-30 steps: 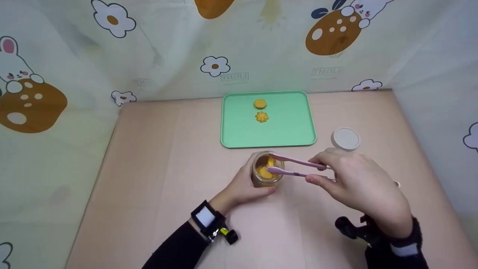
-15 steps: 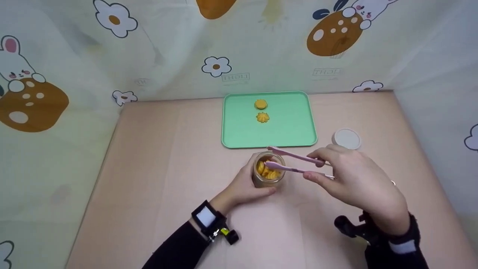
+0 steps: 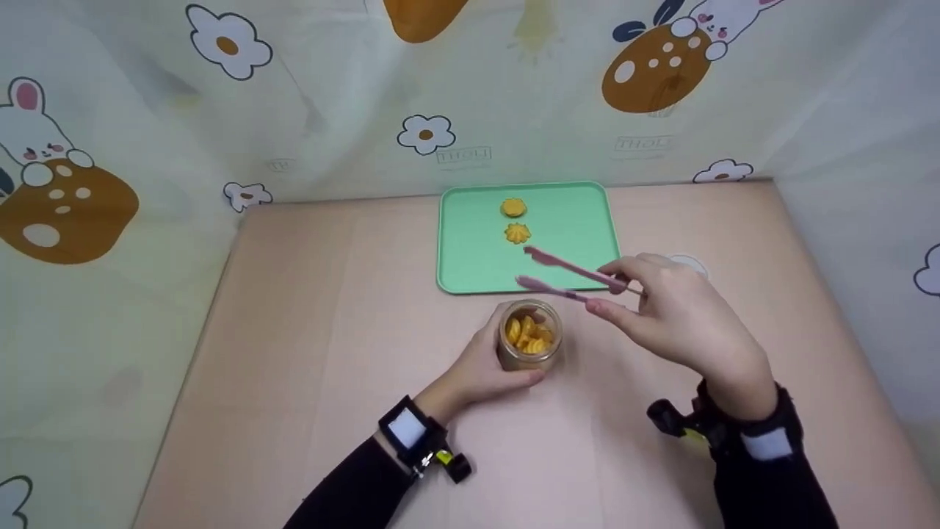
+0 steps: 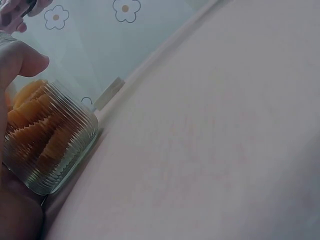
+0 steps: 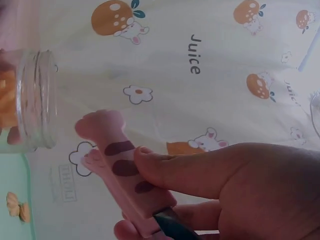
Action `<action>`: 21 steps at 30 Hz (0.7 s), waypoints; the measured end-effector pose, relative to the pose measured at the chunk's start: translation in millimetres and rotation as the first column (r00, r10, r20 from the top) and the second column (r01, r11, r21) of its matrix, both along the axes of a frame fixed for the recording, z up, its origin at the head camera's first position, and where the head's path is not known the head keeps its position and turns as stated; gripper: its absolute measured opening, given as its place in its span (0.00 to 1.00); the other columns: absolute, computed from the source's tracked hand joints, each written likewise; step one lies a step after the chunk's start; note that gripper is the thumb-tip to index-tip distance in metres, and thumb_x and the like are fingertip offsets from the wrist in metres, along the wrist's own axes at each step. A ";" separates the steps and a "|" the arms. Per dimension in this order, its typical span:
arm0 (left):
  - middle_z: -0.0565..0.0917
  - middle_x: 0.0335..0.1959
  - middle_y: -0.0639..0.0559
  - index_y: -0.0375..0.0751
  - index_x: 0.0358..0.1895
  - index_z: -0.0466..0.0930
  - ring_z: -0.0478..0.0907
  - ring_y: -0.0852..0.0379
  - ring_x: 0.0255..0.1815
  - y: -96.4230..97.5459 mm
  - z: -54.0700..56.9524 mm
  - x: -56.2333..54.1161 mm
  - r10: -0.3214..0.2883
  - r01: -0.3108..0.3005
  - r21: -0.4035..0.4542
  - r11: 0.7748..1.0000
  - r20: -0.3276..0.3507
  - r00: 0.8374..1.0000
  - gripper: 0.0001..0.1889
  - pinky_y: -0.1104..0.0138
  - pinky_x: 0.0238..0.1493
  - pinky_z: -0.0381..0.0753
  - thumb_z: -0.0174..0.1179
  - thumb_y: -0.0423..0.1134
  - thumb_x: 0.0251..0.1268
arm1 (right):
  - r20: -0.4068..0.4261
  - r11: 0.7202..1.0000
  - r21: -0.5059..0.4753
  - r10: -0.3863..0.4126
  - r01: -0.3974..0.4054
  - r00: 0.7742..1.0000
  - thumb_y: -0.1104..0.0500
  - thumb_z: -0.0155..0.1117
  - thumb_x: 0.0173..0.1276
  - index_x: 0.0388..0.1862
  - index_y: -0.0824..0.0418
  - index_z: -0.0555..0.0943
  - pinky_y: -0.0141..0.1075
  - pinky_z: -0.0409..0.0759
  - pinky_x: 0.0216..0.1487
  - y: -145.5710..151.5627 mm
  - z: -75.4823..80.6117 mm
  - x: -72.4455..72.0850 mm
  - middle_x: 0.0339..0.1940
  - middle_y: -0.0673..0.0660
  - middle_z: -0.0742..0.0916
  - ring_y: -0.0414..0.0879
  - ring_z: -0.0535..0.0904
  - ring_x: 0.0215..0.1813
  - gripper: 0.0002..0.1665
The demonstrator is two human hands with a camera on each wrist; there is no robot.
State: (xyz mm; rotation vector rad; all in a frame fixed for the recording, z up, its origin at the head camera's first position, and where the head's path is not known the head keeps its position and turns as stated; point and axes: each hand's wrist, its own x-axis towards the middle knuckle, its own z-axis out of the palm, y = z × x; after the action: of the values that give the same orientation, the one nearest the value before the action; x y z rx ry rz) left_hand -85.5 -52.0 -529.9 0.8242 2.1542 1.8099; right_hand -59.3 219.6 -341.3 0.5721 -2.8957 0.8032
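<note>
My left hand [image 3: 481, 367] grips a clear glass jar [image 3: 527, 365] round its side, its mouth facing up. Ribbed yellow cookies [image 3: 526, 335] fill part of it; the left wrist view shows them stacked behind the jar's fluted glass [image 4: 75, 140]. In my right hand [image 3: 683, 312] I hold pink tongs [image 3: 569, 265] with paw-shaped tips, pinched between thumb and fingers. The tips [image 5: 102, 123] stand apart with nothing between them, above and beyond the jar's mouth, overlapping the tray's front part in the head view.
A green tray [image 3: 470, 257] lies behind the jar at the back of the table [image 3: 330, 330]. On it are two cookies, one round [image 3: 513, 208] and one star-shaped [image 3: 518, 233]. A white lid [image 3: 692, 262] sits right of the tray, mostly hidden by my right hand. Patterned cloth [image 3: 330, 110] encloses the table.
My right hand has lifted the tongs out of the jar and carried them away toward the tray. The cookies inside have settled lower. My left hand keeps its hold on the jar.
</note>
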 end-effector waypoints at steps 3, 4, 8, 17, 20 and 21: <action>0.77 0.74 0.59 0.57 0.82 0.63 0.73 0.57 0.76 0.7 0.4 0.2 0.001 -0.001 0.008 1.000 -0.002 1.000 0.51 0.51 0.82 0.67 0.82 0.47 0.55 | 0.006 0.998 -0.037 -0.040 0.040 0.999 0.44 0.76 0.75 0.59 0.61 0.88 0.39 0.76 0.32 2.1 -7.5 -12.8 0.45 0.54 0.90 0.44 0.77 0.30 0.25; 0.77 0.74 0.60 0.58 0.82 0.63 0.73 0.57 0.76 0.9 0.6 0.3 0.002 -0.002 0.009 1.000 0.000 1.000 0.51 0.51 0.81 0.67 0.82 0.47 0.55 | 0.010 0.997 -0.046 -0.054 0.054 0.998 0.44 0.76 0.75 0.59 0.62 0.88 0.40 0.76 0.32 2.9 -10.3 -16.9 0.46 0.55 0.90 0.45 0.77 0.31 0.25; 0.77 0.74 0.61 0.61 0.82 0.63 0.73 0.57 0.76 1.3 0.7 0.6 0.006 -0.006 0.007 1.000 0.008 1.000 0.50 0.51 0.81 0.68 0.82 0.49 0.56 | 0.036 0.991 -0.046 -0.125 0.127 0.991 0.46 0.76 0.75 0.60 0.63 0.87 0.44 0.76 0.37 5.7 -23.7 -32.8 0.47 0.59 0.90 0.52 0.79 0.37 0.25; 0.77 0.73 0.60 0.61 0.81 0.63 0.73 0.58 0.75 0.1 2.2 0.8 0.009 -0.009 -0.002 1.000 0.005 1.000 0.50 0.52 0.80 0.69 0.82 0.50 0.56 | 0.089 0.981 -0.020 -0.192 0.195 0.977 0.46 0.75 0.76 0.61 0.70 0.85 0.55 0.81 0.49 -1.5 -69.2 -73.2 0.46 0.67 0.88 0.62 0.82 0.49 0.30; 0.77 0.74 0.59 0.59 0.82 0.63 0.73 0.57 0.75 0.0 2.4 0.8 0.008 -0.008 -0.005 1.000 -0.007 1.000 0.50 0.52 0.81 0.68 0.82 0.50 0.56 | 0.123 0.981 -0.012 -0.189 0.191 0.974 0.46 0.75 0.75 0.62 0.70 0.85 0.56 0.81 0.51 -5.1 -81.1 -81.6 0.47 0.67 0.88 0.62 0.83 0.50 0.31; 0.77 0.74 0.58 0.59 0.82 0.63 0.73 0.57 0.75 0.0 2.6 0.9 0.008 -0.008 -0.007 1.000 -0.010 1.000 0.51 0.52 0.81 0.68 0.82 0.50 0.56 | 0.132 0.981 -0.010 -0.189 0.192 0.973 0.46 0.75 0.76 0.62 0.70 0.85 0.57 0.81 0.51 -5.9 -85.1 -84.4 0.47 0.67 0.88 0.63 0.83 0.51 0.31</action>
State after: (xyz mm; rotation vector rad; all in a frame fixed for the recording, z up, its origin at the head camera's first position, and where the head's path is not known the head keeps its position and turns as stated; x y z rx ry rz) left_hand -84.6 -52.0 -527.3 0.8261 2.1720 1.8043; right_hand -143.7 213.6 -426.4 0.2422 -2.9940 0.8741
